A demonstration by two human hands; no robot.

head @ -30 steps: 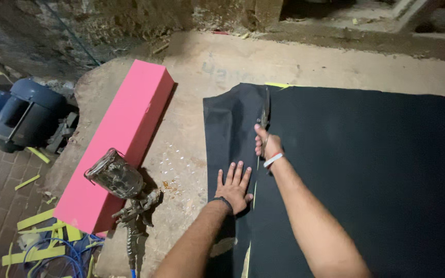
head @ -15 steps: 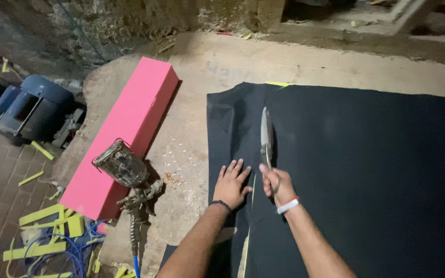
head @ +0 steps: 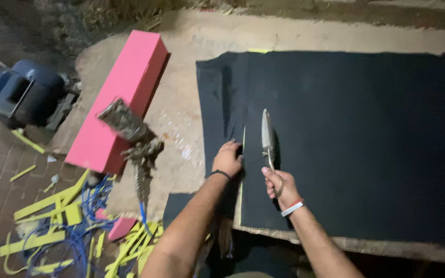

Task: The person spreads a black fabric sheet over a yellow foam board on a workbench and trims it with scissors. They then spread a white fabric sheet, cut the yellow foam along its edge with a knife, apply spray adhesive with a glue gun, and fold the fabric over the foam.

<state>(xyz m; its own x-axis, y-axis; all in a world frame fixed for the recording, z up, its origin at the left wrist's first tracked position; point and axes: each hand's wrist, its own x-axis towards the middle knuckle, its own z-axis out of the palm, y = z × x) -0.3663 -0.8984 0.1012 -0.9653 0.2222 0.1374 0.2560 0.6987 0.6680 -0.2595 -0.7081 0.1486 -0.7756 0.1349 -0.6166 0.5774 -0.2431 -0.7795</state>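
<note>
Two hands are engaged: left hand (head: 227,158) is pressed, fingers curled, on the black sheet (head: 356,139); a knife (head: 267,135) is gripped by right hand (head: 279,186) just beside. Mid-cut judged; steady blade alignment is needed next.

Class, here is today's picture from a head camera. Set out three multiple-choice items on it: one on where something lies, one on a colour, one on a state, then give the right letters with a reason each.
1. Where does the pink block lie against the black sheet?
A. left of it
B. on top of it
C. right of it

2. What colour is the band on the right hand?
A. green
B. white and red
C. blue

3. How does the knife stand?
A. flat on the sheet
B. held with blade pointing away
C. stuck in the block

Answers: 1 A, the block sits on the bare slab left of the sheet; 2 B, the wrist shows a white and red band; 3 B, the right hand grips the handle while the left hand presses the sheet.
</note>
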